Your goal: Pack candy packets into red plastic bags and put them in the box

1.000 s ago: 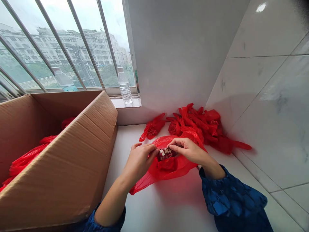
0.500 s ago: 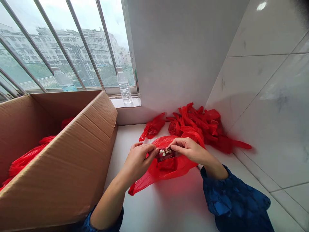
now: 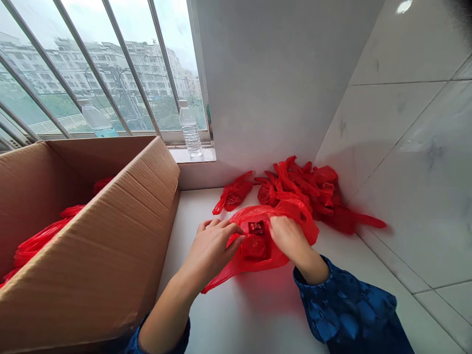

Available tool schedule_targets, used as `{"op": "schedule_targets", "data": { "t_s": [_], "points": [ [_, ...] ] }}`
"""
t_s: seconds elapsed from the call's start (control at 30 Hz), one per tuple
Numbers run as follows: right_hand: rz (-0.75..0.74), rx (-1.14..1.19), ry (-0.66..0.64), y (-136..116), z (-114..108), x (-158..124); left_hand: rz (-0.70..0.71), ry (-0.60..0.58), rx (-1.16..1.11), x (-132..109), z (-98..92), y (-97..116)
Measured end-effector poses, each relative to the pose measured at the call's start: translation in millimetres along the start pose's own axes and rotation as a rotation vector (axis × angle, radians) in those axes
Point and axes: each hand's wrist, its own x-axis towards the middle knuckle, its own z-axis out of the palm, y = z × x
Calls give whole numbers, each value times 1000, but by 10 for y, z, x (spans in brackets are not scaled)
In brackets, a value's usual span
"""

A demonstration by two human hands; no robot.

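Note:
A red plastic bag (image 3: 258,255) lies open on the white counter in front of me. My left hand (image 3: 211,246) pinches the near left rim of the bag. My right hand (image 3: 288,236) reaches into the bag's mouth, fingers bent down among the contents. A small dark red packet with white print (image 3: 256,227) sits inside the bag between my hands, above another red packet (image 3: 254,247) seen through the plastic. Whether the right fingers grip the dark packet I cannot tell.
A large open cardboard box (image 3: 110,236) holding red bags stands at the left. A heap of tied red bags (image 3: 306,194) fills the back corner by the tiled wall. A water bottle (image 3: 190,130) stands on the window sill.
Both hands held the dark packet above the bag's mouth; now the packet is down inside the bag. My right hand has dropped into the opening and my left has shifted to the bag's rim.

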Motion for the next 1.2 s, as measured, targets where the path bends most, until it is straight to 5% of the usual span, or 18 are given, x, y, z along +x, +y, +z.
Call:
{"op": "schedule_targets", "data": {
  "t_s": [0.2, 0.5, 0.67, 0.83, 1.07, 1.2],
  "points": [
    [-219, 138, -127, -89, 145, -42, 63, -63, 1, -19, 31, 6],
    [-157, 220, -161, -58, 442, 92, 80, -114, 5, -6, 23, 72],
    [-297, 362, -202, 17, 207, 33, 50, -107, 20, 12, 44, 15],
    [-494, 751, -101, 119, -180, -121, 65, -22, -39, 20, 7, -21],
    [-444, 1121, -23, 187, -371, -212, 56, 176, -504, -7, -134, 29],
    [-384, 1143, 29, 197, -380, -210, 39, 211, -648, 1, -119, 26]
  ]
}}
